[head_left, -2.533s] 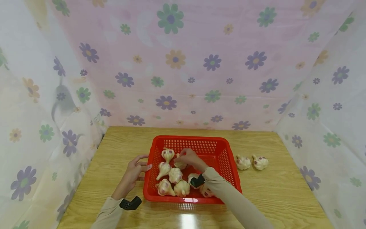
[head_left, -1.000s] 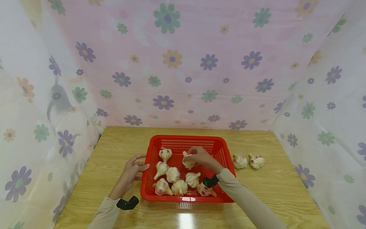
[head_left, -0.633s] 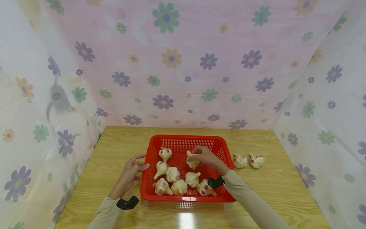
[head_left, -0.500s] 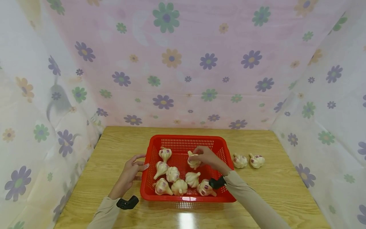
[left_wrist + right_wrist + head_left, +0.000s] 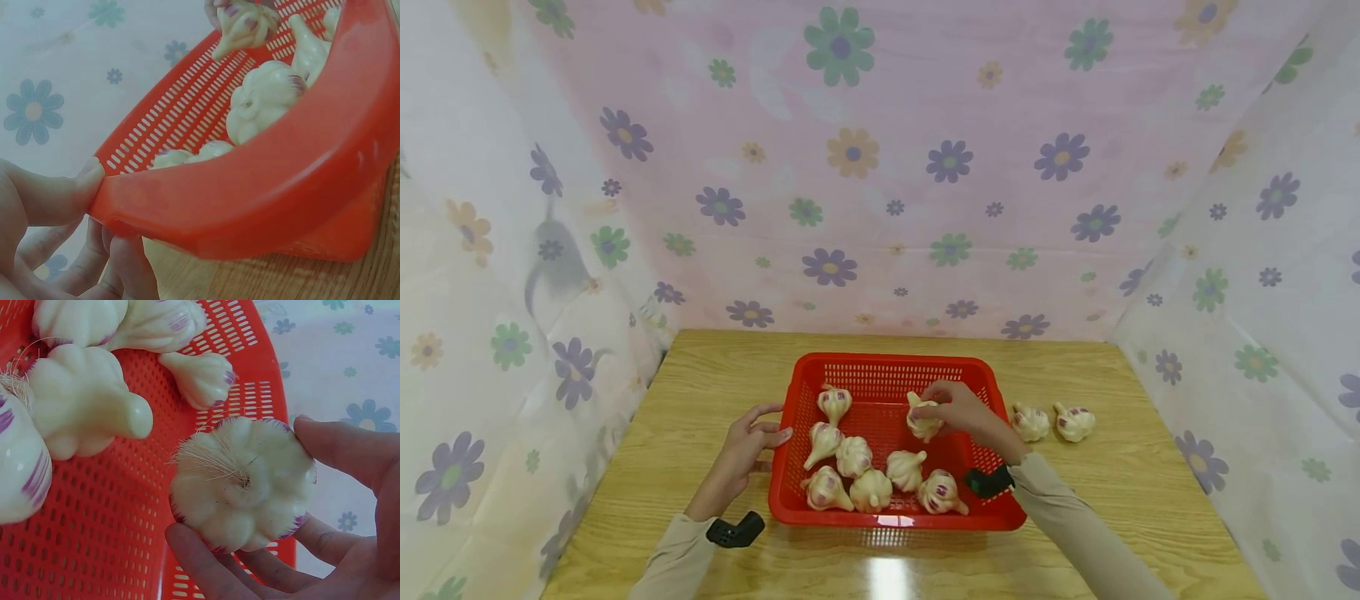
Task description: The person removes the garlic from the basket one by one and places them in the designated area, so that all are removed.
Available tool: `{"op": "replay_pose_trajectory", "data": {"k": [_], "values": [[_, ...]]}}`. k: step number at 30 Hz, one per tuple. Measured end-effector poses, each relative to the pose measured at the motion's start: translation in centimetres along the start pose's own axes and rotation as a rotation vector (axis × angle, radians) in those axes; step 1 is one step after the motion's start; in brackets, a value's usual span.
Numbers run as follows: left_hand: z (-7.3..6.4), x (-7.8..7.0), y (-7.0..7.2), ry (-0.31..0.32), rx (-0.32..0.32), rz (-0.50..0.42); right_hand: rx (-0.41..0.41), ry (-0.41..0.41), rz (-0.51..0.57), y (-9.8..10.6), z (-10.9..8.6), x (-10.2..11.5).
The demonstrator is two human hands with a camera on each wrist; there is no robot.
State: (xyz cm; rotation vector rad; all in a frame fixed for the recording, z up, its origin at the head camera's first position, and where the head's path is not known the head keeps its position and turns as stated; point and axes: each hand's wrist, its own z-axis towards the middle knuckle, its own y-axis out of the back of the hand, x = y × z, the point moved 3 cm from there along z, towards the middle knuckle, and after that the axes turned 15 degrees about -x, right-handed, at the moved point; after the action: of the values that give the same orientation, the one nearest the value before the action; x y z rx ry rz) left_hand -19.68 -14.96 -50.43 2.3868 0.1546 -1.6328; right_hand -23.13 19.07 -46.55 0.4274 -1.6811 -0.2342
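Up on the person's head, one camera looks forward and down, far enough back to take in the whole red plastic basket (image 5: 955,522), a broad stretch of wooden table (image 5: 730,367) and the flowered cloth (image 5: 880,108) behind. The left wrist's camera sits close beside the left hand (image 5: 743,448), facing over the rim and into the basket. The right wrist's camera, also at close range, looks past the right hand (image 5: 369,559) at the root end of the garlic bulb (image 5: 250,500) it holds. That bulb and part of the basket show in all three views.
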Motion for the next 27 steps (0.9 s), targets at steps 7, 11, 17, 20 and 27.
{"op": "replay_pose_trajectory", "data": {"k": [7, 11, 17, 20, 27], "values": [[0.0, 0.1, 0.0, 0.004, -0.002, 0.005, -0.009, 0.013, -0.002, 1.2, -0.7, 0.6], [0.0, 0.1, -0.1, 0.001, -0.003, 0.005, -0.025, 0.014, -0.021, 1.9, -1.0, 0.9], [0.0, 0.0, 0.0, -0.004, -0.002, 0.001, -0.030, 0.019, -0.025, 3.0, -1.2, 0.5], [-0.1, 0.1, 0.0, -0.007, 0.003, -0.001, -0.039, 0.008, -0.029, 3.5, -1.6, 0.6], [-0.1, 0.1, -0.1, -0.006, 0.005, -0.009, -0.028, 0.011, 0.015, 4.7, -2.3, 0.8]]}}
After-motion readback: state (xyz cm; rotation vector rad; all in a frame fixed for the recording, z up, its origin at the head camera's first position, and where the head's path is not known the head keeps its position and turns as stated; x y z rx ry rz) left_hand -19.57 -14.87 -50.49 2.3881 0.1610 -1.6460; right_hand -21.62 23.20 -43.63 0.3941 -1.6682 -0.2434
